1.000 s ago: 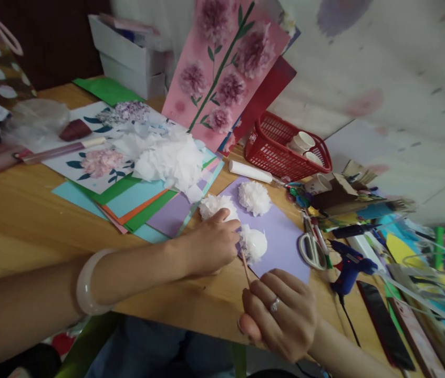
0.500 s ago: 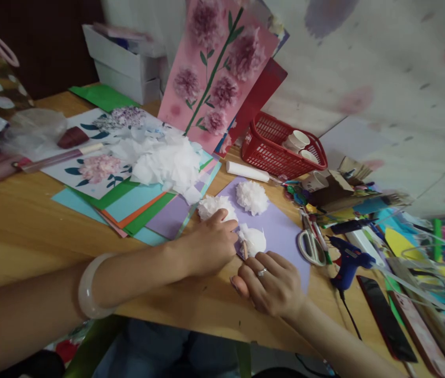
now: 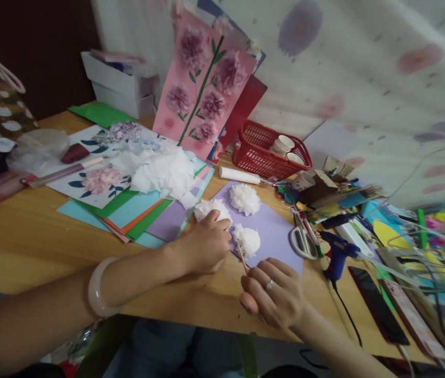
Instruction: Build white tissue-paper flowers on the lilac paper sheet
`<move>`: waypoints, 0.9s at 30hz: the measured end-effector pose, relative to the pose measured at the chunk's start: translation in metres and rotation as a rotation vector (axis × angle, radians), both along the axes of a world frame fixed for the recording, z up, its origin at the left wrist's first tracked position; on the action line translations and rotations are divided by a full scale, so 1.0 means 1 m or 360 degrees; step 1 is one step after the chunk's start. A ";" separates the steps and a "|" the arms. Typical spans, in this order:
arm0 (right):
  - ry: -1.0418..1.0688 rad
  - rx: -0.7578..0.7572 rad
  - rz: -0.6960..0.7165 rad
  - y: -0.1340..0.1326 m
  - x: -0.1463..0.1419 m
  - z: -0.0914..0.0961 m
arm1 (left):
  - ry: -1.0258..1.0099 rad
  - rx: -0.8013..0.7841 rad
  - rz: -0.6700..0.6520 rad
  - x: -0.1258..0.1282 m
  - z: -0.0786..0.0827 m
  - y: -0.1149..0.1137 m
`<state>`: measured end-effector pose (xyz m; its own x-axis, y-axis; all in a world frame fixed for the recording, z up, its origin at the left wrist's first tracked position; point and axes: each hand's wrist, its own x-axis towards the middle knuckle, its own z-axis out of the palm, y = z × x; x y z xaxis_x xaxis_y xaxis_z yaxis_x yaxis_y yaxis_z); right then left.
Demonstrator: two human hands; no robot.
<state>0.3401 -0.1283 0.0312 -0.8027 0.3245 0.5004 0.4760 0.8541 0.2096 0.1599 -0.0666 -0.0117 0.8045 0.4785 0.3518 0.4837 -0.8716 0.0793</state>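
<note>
My right hand (image 3: 275,291), a ring on one finger, is closed around a thin wooden stick (image 3: 241,256). The stick's far end touches a smooth white dome (image 3: 249,242) with white paper petals along part of its edge. My left hand (image 3: 206,242) is curled closed, fingertips turned away; whatever it holds is hidden. It lies just in front of a fluffy white paper flower (image 3: 206,208) and partly covers it. Behind the dome sits another full white paper flower (image 3: 245,199). All three white pieces rest at or on a lilac sheet (image 3: 279,239).
A heap of white paper petals (image 3: 165,170) lies on coloured sheets to the left. Behind are a pink flower picture (image 3: 202,84) and a red basket (image 3: 261,157) with paper cups. Scissors (image 3: 304,241), a blue glue gun (image 3: 338,254) and phones (image 3: 378,304) lie to the right.
The right hand has drawn back slightly from the dome, so more of the stick shows. The left hand stays by the flower, and the whole view has shifted a little.
</note>
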 end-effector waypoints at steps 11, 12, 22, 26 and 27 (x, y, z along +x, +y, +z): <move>0.1016 0.0142 -0.0288 0.036 0.062 -0.002 | -0.0366 0.0364 0.0158 -0.011 0.001 0.022; 0.1087 0.0183 -0.0319 0.046 0.067 -0.006 | -0.0485 0.0370 0.0299 -0.018 0.005 0.030; 0.0890 0.0239 -0.0473 0.072 0.096 -0.024 | -0.0520 -0.0209 0.0841 -0.089 0.019 0.082; 0.0970 0.0225 -0.0554 0.070 0.097 -0.023 | -0.0438 -0.0377 0.0867 -0.083 0.010 0.079; 0.0987 0.0223 -0.0559 0.070 0.096 -0.023 | -0.0450 -0.0406 0.0868 -0.081 0.010 0.078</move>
<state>0.4364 -0.0587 0.0085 -0.2178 0.4103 0.8856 0.7841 0.6139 -0.0916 0.0785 0.0118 -0.0020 0.3169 0.8871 0.3355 0.7803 -0.4449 0.4395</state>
